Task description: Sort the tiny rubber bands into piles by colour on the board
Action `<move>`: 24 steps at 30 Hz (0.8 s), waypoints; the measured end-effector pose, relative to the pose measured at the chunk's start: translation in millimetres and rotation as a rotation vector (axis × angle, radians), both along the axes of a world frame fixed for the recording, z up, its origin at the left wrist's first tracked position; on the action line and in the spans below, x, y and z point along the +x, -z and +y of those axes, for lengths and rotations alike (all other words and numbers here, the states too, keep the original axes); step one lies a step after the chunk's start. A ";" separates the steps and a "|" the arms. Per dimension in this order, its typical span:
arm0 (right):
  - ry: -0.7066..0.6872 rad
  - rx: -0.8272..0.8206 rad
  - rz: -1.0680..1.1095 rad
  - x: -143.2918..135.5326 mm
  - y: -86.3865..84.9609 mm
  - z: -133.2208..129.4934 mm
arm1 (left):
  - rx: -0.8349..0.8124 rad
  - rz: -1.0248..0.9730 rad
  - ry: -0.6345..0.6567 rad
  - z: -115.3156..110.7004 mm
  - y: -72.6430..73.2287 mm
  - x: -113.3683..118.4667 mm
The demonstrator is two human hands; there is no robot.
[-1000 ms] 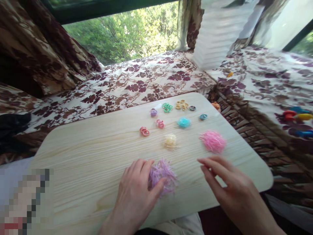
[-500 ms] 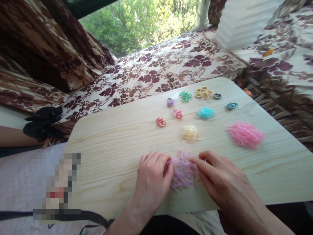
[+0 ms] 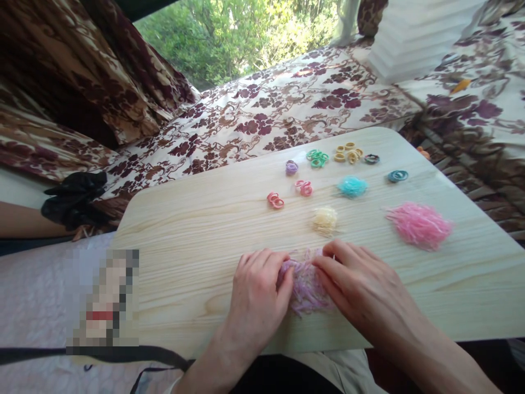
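A loose pile of thin light-purple elastic bands [image 3: 309,290] lies near the front edge of the wooden table, between my hands. My left hand [image 3: 260,282] is curled around the pile's left side, thumb and fingers closed on some strands. From the right, my right hand [image 3: 355,279] reaches over the pile, its fingertips pinched together on strands at the upper right. Just beyond sits a cream pile of bands [image 3: 325,221]. To the right is a larger pink pile [image 3: 421,225], and farther back a turquoise pile [image 3: 353,186].
Small hair ties are grouped along the far part of the table [image 3: 184,241]: red [image 3: 275,201], pink [image 3: 304,187], purple [image 3: 291,167], green [image 3: 317,158], yellow [image 3: 348,153], dark multicoloured [image 3: 372,158] and blue [image 3: 397,175]. A flowered bedspread [image 3: 254,123] lies behind the table.
My right hand has moved slightly left and inward over the purple bands. The left hand stays at the pile's left side. The camera view has shifted a little.
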State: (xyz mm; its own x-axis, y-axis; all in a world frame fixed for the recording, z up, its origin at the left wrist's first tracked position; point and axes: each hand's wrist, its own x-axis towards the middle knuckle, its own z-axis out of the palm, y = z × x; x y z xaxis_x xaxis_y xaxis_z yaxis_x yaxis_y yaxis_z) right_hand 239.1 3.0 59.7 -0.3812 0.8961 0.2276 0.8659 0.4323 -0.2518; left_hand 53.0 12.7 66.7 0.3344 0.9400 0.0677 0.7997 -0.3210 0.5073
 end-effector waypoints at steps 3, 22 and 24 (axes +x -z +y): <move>-0.047 0.000 -0.047 -4.1 -3.4 7.5 | -0.017 -0.004 0.006 -0.4 0.7 -1.9; -0.164 -0.050 -0.113 -12.5 -9.7 25.7 | -0.043 -0.045 0.004 -2.1 0.1 -11.0; -0.110 -0.131 0.031 -4.5 -12.1 21.1 | -0.029 -0.055 0.003 -2.5 0.4 -11.2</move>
State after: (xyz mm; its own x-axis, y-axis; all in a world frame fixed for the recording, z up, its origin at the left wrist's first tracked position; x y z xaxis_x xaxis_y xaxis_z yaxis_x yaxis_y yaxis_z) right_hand 234.5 24.1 71.8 -0.4730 0.8722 0.1248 0.8062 0.4856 -0.3380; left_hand 41.9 10.2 66.3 0.3338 0.9408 0.0586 0.7695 -0.3079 0.5596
